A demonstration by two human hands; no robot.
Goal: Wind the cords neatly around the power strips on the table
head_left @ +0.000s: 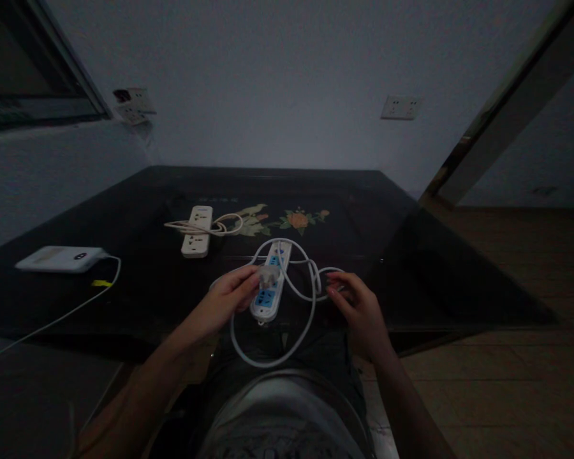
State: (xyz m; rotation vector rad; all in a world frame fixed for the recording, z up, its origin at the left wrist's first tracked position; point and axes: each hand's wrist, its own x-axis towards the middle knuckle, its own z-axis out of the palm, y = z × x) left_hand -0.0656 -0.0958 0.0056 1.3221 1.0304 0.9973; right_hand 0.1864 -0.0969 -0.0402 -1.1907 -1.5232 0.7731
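My left hand [232, 290] pinches a pale plug [268, 276] between thumb and fingers, holding it above a white power strip [268, 306] with blue sockets. The strip lies lengthwise away from me near the table's front edge. Its white cord [310, 319] curls in loose loops over and around it, one loop hanging past the edge toward my lap. To the right, my right hand [358, 306] is beside the cord's outer loop, thumb and forefinger apart. Whether its fingers touch the cord is hard to tell in the dim light.
A second power strip [198, 245], its cord wrapped around it, lies further back on the dark table [440, 268]. At the left is a white device [60, 259] with a cable [71, 314] running off the near side. Wall sockets [400, 108] are behind.
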